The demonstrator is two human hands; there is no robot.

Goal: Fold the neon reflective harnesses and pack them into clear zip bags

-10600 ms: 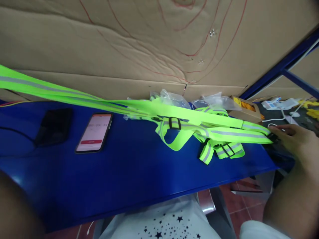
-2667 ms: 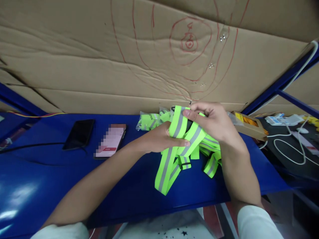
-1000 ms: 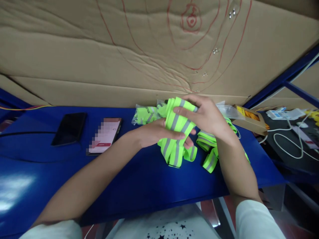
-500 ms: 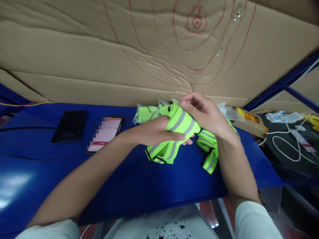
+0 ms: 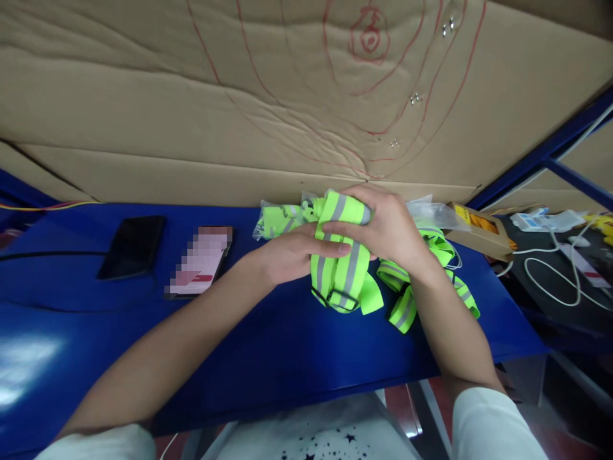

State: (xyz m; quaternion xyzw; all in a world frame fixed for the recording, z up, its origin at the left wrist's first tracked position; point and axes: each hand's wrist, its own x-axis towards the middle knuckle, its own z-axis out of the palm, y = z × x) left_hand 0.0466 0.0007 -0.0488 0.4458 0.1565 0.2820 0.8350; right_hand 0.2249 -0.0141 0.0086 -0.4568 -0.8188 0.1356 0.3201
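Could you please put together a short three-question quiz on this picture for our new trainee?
1. Multiple choice: what are the left hand and right hand holding together?
A) a white cable
B) a yellow-green strap bundle
C) a cardboard box

2. True or false: as the wearer sees it, the phone lies to the right of the flat black device.

3. Fill in the blank: the table is ___ in colour.

Key: 1. B; 2. True; 3. blue.
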